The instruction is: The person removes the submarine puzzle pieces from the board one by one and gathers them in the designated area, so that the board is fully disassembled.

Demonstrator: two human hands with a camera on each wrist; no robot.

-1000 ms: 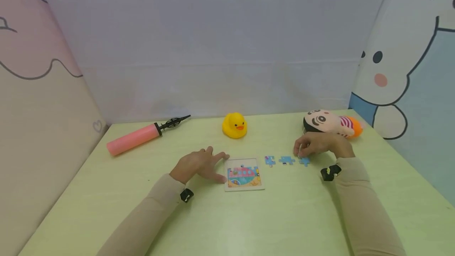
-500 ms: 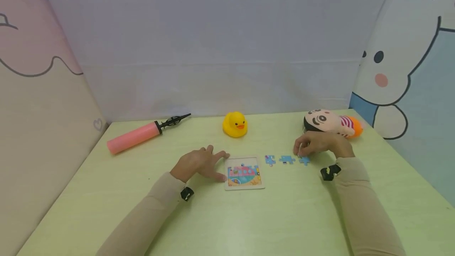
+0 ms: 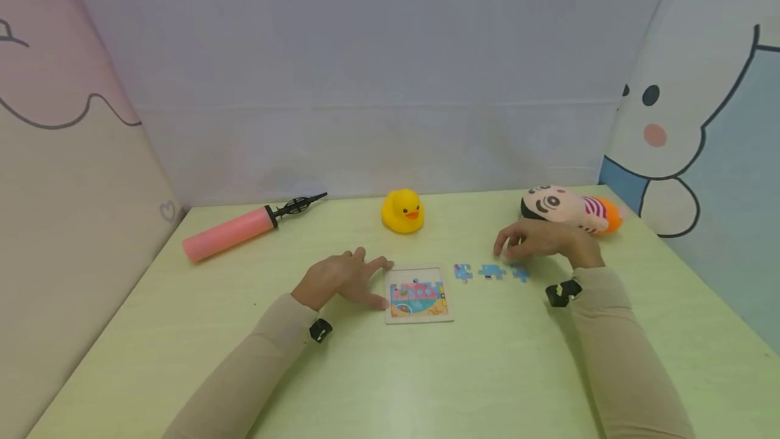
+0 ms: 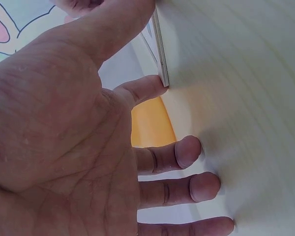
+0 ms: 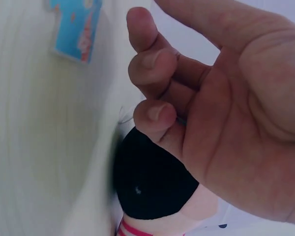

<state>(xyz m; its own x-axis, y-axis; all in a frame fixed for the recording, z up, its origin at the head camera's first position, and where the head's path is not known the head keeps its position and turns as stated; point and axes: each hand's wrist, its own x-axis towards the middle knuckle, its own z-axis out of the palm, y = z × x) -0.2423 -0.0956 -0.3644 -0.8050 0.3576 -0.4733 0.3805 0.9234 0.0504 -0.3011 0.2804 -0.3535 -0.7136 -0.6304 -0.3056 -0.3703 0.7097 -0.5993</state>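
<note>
A square puzzle tray (image 3: pixel 419 322) with a light rim lies on the table, part of its pink and teal picture filled in. My left hand (image 3: pixel 342 282) has its fingers spread at the tray's left side; in the left wrist view the index fingertip (image 4: pixel 160 84) meets the tray's corner. Right of the tray lie three blue jigsaw pieces: a left one (image 3: pixel 462 272), a middle one (image 3: pixel 491 272) and a right one (image 3: pixel 521 274). Just behind the right two, my right hand (image 3: pixel 536 238) hovers with loosely bent fingers and nothing visible in them.
Behind the tray sits a yellow rubber duck (image 3: pixel 403 211). A pink hand pump (image 3: pixel 228 234) with a black nozzle lies at the back left. At the back right, close behind my right hand, is a doll-like toy (image 3: pixel 563 207) with a striped top. Walls border the table.
My right hand has lifted off the right jigsaw piece and shifted slightly left. That piece sits a little further left and turned. The left hand stays at the tray.
</note>
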